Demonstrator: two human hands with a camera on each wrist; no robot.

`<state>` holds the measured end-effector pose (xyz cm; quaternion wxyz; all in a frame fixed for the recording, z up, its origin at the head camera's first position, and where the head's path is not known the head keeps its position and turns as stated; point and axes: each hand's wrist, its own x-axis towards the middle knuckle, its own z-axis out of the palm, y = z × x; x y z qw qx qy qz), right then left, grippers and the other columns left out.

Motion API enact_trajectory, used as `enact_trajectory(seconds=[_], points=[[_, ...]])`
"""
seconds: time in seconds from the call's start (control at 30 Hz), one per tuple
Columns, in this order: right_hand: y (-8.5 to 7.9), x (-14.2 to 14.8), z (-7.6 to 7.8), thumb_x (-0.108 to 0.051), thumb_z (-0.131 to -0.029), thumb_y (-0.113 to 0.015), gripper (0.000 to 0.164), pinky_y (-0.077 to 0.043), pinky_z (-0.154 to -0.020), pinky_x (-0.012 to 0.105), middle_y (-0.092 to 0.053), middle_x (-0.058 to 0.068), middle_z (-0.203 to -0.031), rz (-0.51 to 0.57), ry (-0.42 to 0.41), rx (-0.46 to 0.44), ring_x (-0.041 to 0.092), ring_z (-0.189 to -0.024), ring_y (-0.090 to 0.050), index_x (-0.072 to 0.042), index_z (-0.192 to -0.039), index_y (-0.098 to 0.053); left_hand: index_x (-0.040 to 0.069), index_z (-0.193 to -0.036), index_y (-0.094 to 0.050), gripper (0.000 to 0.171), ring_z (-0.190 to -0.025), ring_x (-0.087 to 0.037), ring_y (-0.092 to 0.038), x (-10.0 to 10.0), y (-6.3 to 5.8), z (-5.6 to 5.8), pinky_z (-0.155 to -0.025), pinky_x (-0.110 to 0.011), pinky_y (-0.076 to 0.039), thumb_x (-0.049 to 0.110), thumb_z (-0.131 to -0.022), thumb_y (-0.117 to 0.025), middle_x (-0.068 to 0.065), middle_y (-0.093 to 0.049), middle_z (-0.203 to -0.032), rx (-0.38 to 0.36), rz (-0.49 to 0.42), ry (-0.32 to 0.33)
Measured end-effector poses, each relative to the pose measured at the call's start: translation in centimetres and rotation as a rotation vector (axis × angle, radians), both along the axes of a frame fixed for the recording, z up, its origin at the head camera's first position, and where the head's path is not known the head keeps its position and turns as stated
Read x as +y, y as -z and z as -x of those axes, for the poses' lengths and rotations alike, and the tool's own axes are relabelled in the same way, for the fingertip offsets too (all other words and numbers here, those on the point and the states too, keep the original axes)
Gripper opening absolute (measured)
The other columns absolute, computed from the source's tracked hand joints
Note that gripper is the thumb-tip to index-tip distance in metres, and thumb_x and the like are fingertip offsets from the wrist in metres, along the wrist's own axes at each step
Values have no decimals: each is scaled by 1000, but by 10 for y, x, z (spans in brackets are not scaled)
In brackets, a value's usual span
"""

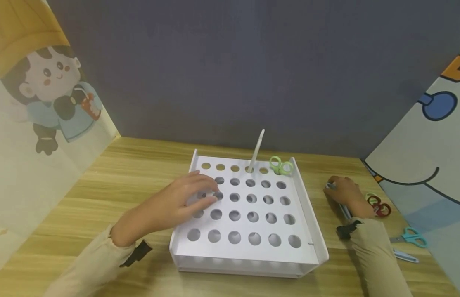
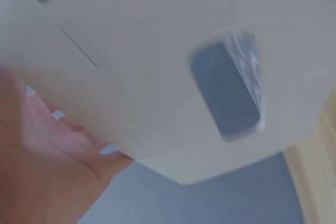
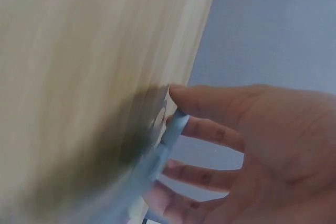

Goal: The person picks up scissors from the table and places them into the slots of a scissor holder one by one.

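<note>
Across my head feed, the wood-grain table (image 1: 115,177) carries a white holed rack (image 1: 243,207); to my right lie red-handled scissors (image 1: 378,205), teal-handled scissors (image 1: 405,237) and a slim pale tool (image 1: 405,256).

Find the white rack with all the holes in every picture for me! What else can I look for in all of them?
Head: the white rack is in the lower middle.
Left wrist: its plain side fills most of the picture, with a big slot right of centre.
Right wrist: not in it.
Shared landmark: the wooden table, at the right edge in left wrist and filling the left in right wrist.
</note>
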<state>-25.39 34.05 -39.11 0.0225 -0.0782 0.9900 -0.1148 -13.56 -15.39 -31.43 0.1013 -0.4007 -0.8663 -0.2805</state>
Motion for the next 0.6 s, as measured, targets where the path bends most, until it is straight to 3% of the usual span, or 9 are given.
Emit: enact_trajectory(seconds=[0.13, 0.27, 0.4, 0.5, 0.6], points=[[-2, -3, 0, -25, -93, -66, 44, -44, -85, 68, -59, 40, -116, 34, -22, 21, 62, -106, -52, 11, -117, -59, 17, -118, -67, 28, -122, -13, -54, 8, -2, -9, -107, -40, -43, 36, -101, -55, 5, -63, -125, 20, 11, 30], [-5, -3, -1, -27, -91, -68, 47, -49, -80, 63, -63, 37, -108, 44, -32, 42, 57, -97, -58, 11, -118, -59, 17, -120, -67, 33, -122, -13, -54, 12, 1, -12, -106, -42, -43, 40, -100, -55, 5, -62, -128, 27, 48, 7], [-11, -2, -3, -30, -92, -68, 52, -51, -67, 53, -66, 31, -97, 64, -10, 56, 44, -81, -61, 11, -120, -57, 19, -122, -66, 35, -123, -13, -53, 13, 3, -13, -107, -44, -41, 44, -99, -55, 5, -61, -131, 13, 75, -27], [-18, -2, -4, -34, -94, -66, 56, -51, -67, 52, -63, 35, -102, 79, 7, 66, 47, -85, -61, 13, -122, -55, 19, -121, -66, 34, -123, -13, -53, 12, 3, -13, -110, -45, -38, 43, -99, -56, 6, -61, -131, 10, 90, -41], [-23, -2, -5, -39, -96, -64, 61, -51, -74, 58, -57, 41, -116, 96, 10, 67, 56, -100, -58, 14, -125, -53, 19, -120, -66, 33, -124, -13, -53, 12, 3, -13, -113, -45, -35, 42, -98, -57, 6, -61, -129, 12, 104, -50]])
